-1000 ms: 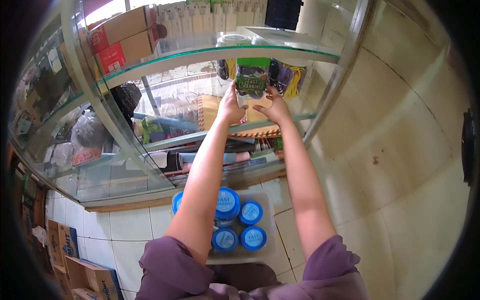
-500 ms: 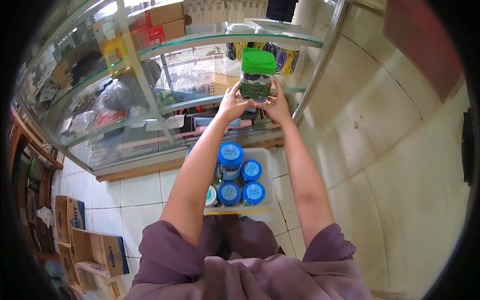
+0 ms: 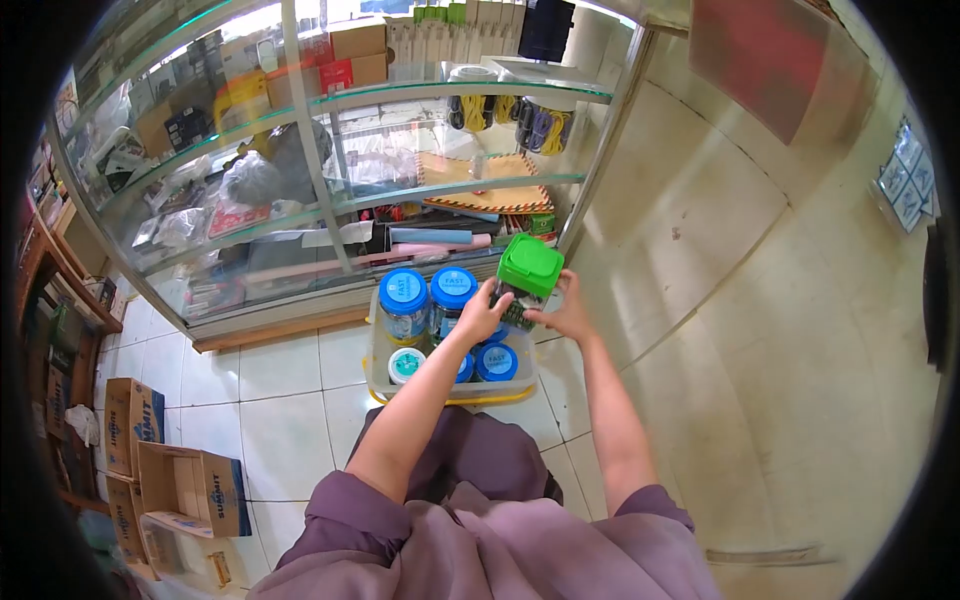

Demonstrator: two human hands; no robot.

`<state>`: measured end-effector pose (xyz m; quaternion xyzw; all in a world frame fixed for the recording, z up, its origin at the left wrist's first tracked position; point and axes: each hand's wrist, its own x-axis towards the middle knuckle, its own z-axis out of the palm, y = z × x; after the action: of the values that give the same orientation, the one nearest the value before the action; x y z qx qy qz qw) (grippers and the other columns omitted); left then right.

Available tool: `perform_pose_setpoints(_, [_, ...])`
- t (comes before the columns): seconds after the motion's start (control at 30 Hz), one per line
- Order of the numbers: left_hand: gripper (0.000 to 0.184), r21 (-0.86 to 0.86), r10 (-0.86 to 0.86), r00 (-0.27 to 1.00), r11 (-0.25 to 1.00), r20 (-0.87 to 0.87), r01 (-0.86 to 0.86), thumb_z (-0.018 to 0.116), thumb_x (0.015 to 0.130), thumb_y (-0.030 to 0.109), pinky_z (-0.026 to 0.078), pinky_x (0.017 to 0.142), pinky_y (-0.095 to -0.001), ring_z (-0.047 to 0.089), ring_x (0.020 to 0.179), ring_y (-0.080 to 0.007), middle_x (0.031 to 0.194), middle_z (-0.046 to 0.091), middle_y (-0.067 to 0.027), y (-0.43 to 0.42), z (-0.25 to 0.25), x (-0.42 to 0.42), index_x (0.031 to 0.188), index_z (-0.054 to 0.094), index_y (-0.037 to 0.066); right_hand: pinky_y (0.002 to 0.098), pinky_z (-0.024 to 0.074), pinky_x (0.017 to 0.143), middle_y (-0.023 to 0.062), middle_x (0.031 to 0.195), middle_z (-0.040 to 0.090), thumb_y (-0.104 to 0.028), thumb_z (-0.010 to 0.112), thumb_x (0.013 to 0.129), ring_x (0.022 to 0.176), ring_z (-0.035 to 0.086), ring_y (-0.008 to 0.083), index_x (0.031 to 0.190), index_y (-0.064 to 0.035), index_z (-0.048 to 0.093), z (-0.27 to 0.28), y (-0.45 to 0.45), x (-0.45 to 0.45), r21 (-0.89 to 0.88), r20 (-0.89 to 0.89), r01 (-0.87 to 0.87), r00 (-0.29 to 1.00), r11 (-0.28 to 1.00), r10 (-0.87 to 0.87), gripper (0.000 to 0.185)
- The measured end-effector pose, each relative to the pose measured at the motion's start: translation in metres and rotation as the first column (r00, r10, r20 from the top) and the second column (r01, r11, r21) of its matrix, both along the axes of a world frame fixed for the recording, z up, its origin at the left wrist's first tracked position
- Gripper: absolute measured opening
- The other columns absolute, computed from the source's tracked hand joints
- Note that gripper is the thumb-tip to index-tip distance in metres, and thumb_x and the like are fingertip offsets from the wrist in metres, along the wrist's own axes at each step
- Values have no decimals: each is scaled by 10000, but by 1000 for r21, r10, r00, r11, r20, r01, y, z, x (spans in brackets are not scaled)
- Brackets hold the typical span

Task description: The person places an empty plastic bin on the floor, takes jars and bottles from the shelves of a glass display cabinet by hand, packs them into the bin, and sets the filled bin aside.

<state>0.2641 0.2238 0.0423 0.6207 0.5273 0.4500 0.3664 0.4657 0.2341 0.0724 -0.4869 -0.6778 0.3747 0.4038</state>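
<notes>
Left hand [image 3: 484, 316] and right hand [image 3: 568, 310] are curled around opposite sides of a green-lidded jar [image 3: 531, 264], held between them. Near the left hand, blue-lidded jars [image 3: 405, 298] are contained in a plastic tub [image 3: 425, 390]; beyond both hands, a glass display cabinet [image 3: 390, 197] is seen.

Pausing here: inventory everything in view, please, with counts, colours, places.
glass cabinet: one, grey-framed, ahead
tub: one, translucent, on tiled floor
blue-lidded jars: at least five, blue, in tub
white-lidded jar: one, white, tub's near left
green-lidded jar: one, green, over tub's far right
cable jars: two, mainly yellow, cabinet right
envelopes: some, tan, inside cabinet
cartons: several, brown and blue, lower left
panel: one, reddish, upper right
other goods: uncountable, mixed, inside cabinet
sleeves: two, purple, bottom
left hand: one, bare, jar's left
right hand: one, bare, jar's right
</notes>
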Motion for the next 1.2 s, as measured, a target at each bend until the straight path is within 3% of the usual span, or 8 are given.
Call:
perform_pose_setpoints(0.17, [588, -81, 141, 985, 988, 103, -133, 556, 899, 350, 357, 1001, -403, 467, 1187, -383, 1276, 486, -264, -5, -40, 16, 1300, 408, -54, 379, 400, 969, 213, 1240, 484, -415, 885, 498, 1146, 506, 318, 1323, -18, 260, -27, -15, -14, 105, 152, 200, 965, 974, -214, 1108])
perform_pose_setpoints(0.33, [492, -182, 477, 879, 866, 24, -465, 486, 919, 370, 353, 981, -445, 459, 1127, -424, 1200, 519, -269, -19, -55, 44, 1219, 493, -20, 379, 420, 939, 220, 1246, 476, -420, 883, 479, 1139, 508, 341, 1309, -4, 272, -33, -23, -63, 111, 130, 439, 883, 891, -451, 1112])
perform_pose_setpoints(0.57, [559, -502, 431, 900, 794, 65, -343, 332, 958, 467, 328, 1011, -412, 413, 1214, -397, 1274, 507, -224, -24, -48, 35, 1317, 456, 56, 451, 457, 875, 238, 1211, 430, -431, 851, 523, 1075, 513, 412, 1273, 18, 263, -44, -24, -94, 9, 242, 645, 740, 764, -627, 1054])
perform_pose_setpoints(0.73, [645, -549, 361, 802, 834, 476, -50, 374, 933, 532, 369, 961, -384, 489, 1179, -331, 1265, 535, -202, -3, -107, 20, 1319, 461, 23, 462, 454, 878, 252, 1222, 387, -362, 856, 546, 1060, 503, 432, 1287, 19, 246, -75, -23, -109, 20, 204, 675, 719, 738, -664, 1033])
perform_pose_setpoints(0.9, [423, -521, 431, 552, 854, 714, 8, 468, 924, 459, 373, 630, -260, 460, 708, -121, 794, 519, -15, 2, -122, 18, 925, 581, 51, 449, 442, 899, 257, 1268, 333, -240, 859, 583, 1110, 463, 442, 1325, -3, 216, -99, -14, -115, 61, 139, 637, 757, 769, -638, 1010])
perform_pose_setpoints(1.0, [416, -540, 443, 496, 839, 747, 63, 469, 923, 462, 346, 580, -260, 446, 686, -110, 790, 533, -1, 4, -120, 16, 903, 568, 58, 447, 443, 895, 249, 1292, 309, -193, 859, 575, 1105, 471, 438, 1347, -20, 195, -110, -8, -109, 53, 118, 592, 796, 804, -594, 1034])
perform_pose_setpoints(1.13, [446, -531, 461, 535, 847, 708, -26, 475, 919, 472, 373, 582, -272, 477, 701, -122, 844, 561, -37, 3, -129, 15, 961, 576, 39, 358, 522, 755, 205, 1269, 395, -78, 804, 637, 1009, 587, 350, 1367, -42, 208, -121, -4, -80, -71, 48, 379, 925, 923, -376, 944])
perform_pose_setpoints(1.2, [558, -707, 192, 890, 683, 414, 182, 471, 917, 494, 445, 680, -294, 537, 784, -167, 968, 580, -93, -9, -119, 0, 1136, 547, -14, 358, 526, 748, 191, 1227, 455, -42, 762, 671, 964, 613, 325, 1359, -42, 250, -122, 4, -48, 35, 126, 257, 958, 966, -260, 858])
